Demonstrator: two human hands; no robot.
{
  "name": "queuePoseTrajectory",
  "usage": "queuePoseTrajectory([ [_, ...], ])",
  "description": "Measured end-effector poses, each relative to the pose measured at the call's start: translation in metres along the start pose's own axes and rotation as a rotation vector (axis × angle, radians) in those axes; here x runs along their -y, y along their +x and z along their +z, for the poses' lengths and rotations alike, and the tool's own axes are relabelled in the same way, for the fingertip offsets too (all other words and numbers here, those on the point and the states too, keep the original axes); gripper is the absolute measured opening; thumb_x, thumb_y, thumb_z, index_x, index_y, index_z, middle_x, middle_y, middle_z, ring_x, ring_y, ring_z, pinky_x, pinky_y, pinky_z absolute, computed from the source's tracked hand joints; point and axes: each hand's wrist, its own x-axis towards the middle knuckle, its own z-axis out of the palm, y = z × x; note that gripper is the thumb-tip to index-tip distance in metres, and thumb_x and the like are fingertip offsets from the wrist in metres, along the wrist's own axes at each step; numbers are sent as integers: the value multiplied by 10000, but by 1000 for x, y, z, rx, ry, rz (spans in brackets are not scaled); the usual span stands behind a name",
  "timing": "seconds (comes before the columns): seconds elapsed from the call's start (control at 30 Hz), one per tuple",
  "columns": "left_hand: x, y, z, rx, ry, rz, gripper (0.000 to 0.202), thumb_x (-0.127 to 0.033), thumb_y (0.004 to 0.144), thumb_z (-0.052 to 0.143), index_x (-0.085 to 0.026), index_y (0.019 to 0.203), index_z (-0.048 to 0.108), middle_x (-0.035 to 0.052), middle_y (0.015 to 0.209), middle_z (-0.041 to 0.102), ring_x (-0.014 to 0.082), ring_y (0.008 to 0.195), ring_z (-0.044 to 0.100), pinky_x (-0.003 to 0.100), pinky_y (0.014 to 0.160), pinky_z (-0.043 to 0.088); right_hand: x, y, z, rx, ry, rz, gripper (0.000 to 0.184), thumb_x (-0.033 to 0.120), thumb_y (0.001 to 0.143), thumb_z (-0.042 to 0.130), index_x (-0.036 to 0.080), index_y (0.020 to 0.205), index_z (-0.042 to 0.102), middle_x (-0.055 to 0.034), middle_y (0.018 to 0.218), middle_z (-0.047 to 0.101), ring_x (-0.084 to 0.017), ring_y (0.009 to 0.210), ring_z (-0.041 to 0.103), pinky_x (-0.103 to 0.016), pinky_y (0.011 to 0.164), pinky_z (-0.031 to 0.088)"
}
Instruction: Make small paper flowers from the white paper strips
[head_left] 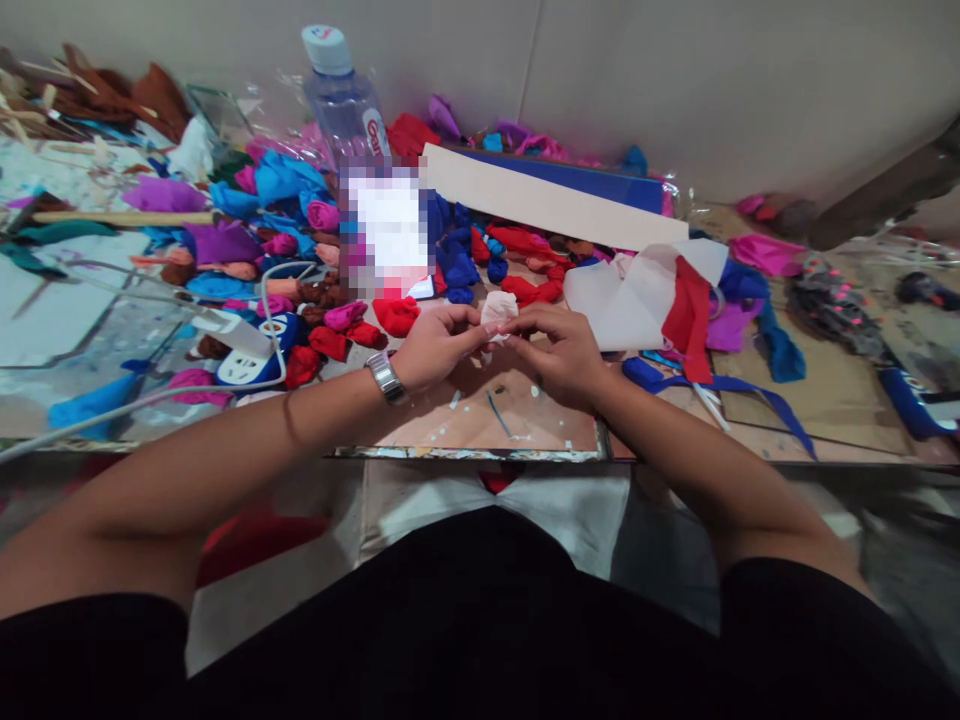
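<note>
Left hand [433,350], right hand [561,352], pale piece [499,308] between, rounded end forward

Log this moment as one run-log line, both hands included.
left hand: holds pale piece | right hand: holds same piece | left wrist: metal watch | beside left hand: red bundle

Your left hand [431,350] and right hand [559,350] covered part of the small, pale, crumpled, thin piece [499,308], so you couldn't tell its full shape. Coarse pixels blurred the bright white rectangular panel [390,225] ahead. The picture's left edge cut your thick white cable [150,406].
</note>
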Motion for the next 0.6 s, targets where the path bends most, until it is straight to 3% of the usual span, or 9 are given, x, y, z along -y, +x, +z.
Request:
queuePoseTrajectory([
  [0.3, 9, -1, -1, 42, 24, 5, 440, -531, 802, 881, -140, 931, 723, 51, 812, 756, 146, 694, 692, 267, 667, 538, 2, 1, 1, -34, 47, 68, 246, 469, 937, 782, 224, 960, 782, -36, 926, 789, -183, 838, 714, -321, 769, 559],
  [0.6, 8, -1, -1, -21, 191, 54, 433, -532, 805, 865, -137, 939, 746, 62, 861, 771, 155, 741, 686, 278, 696, 537, 1, -1, 10, -98, 335, 218, 486, 509, 777, 923, 243, 953, 556, 39, 865, 643, -122, 735, 603, -267, 699, 524],
])
